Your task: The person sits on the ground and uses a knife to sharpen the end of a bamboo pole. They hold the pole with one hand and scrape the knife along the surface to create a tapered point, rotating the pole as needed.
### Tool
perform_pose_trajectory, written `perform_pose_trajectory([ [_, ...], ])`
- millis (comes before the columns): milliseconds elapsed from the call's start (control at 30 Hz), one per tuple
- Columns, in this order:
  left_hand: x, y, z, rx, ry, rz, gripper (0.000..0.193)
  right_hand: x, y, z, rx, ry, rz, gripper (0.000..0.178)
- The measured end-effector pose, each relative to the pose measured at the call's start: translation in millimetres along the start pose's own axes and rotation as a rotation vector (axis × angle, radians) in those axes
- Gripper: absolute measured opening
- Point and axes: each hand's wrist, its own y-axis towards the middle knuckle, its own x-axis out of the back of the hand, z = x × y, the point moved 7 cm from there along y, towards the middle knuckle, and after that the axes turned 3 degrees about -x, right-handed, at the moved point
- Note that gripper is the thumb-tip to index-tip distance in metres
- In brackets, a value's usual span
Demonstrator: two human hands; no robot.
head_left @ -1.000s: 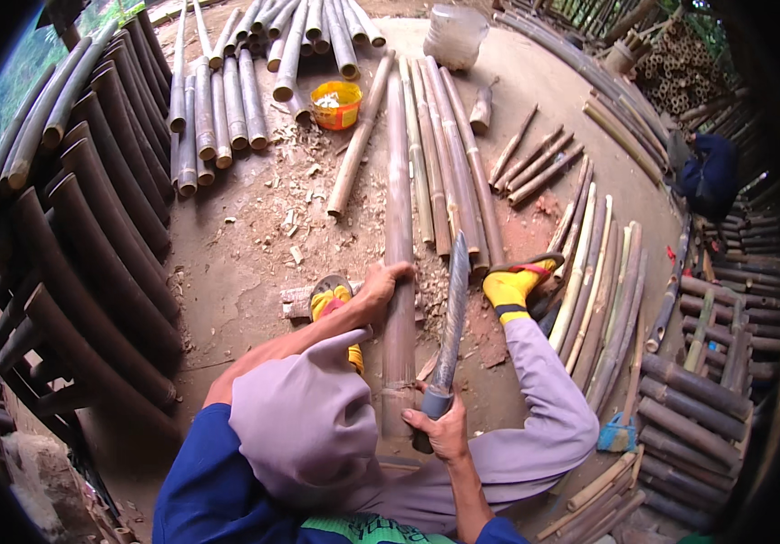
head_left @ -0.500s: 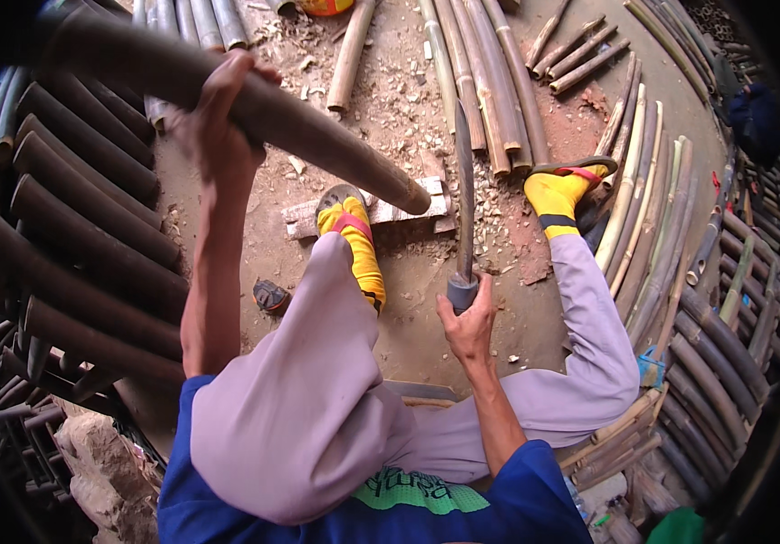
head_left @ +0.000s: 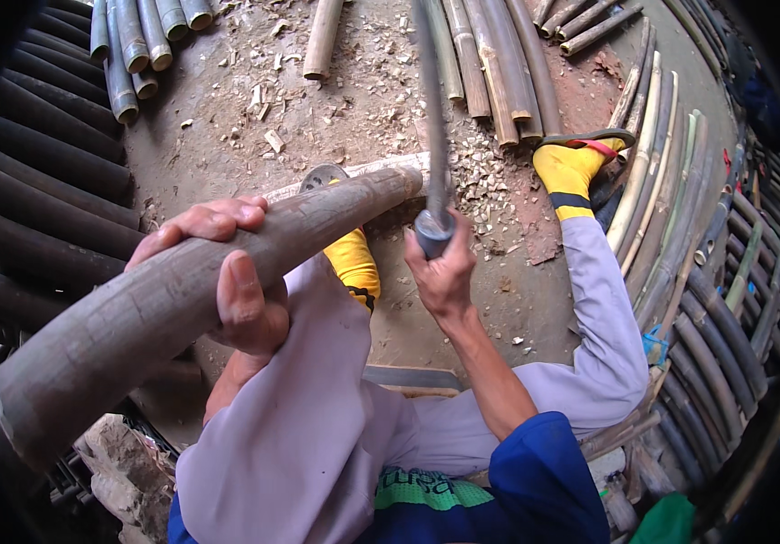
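Observation:
A thick brown bamboo pole [head_left: 118,322] slants from the lower left toward the middle, its far end close to a machete [head_left: 436,136]. My left hand [head_left: 249,313] is wrapped round the pole, thumb on the near side and fingers over the top. In my right hand [head_left: 447,279] is the machete's grey, round handle, the dark blade pointing up and away from me. Blade and pole end overlap in the picture; I cannot tell whether they touch. Behind the pole end lies a pale, chopped wooden block [head_left: 283,193], beside my sandalled left foot in a yellow sock [head_left: 351,267].
Dark bamboo poles [head_left: 50,195] are stacked at the left. More bamboo lengths [head_left: 499,72] lie ahead, and long split-looking pieces [head_left: 657,181] line the right. Wood chips [head_left: 489,186] litter the floor. My right foot in a yellow sock [head_left: 560,170] rests beside the right-hand pieces.
The pole has swung round: its near end dropped to the lower left and its far end rose slightly. My left hand came down with it. The machete moved left and up.

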Motion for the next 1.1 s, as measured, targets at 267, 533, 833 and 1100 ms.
perform_pose_trajectory([
  [267,2,1,-4,-0.004,0.055,-0.024,0.053,3,10,-1,-0.113,-0.023,0.091,0.041],
  [533,-1,-1,-5,-0.016,0.073,-0.025,0.051,-13,11,-21,-0.310,-0.097,0.283,0.042],
  [833,-7,3,-3,-0.027,0.064,0.022,0.053,-15,13,-41,-0.387,-0.200,0.320,0.032],
  [1100,-2,1,1,0.037,0.066,-0.052,0.052,-3,-5,-18,-0.191,-0.038,0.048,0.034],
])
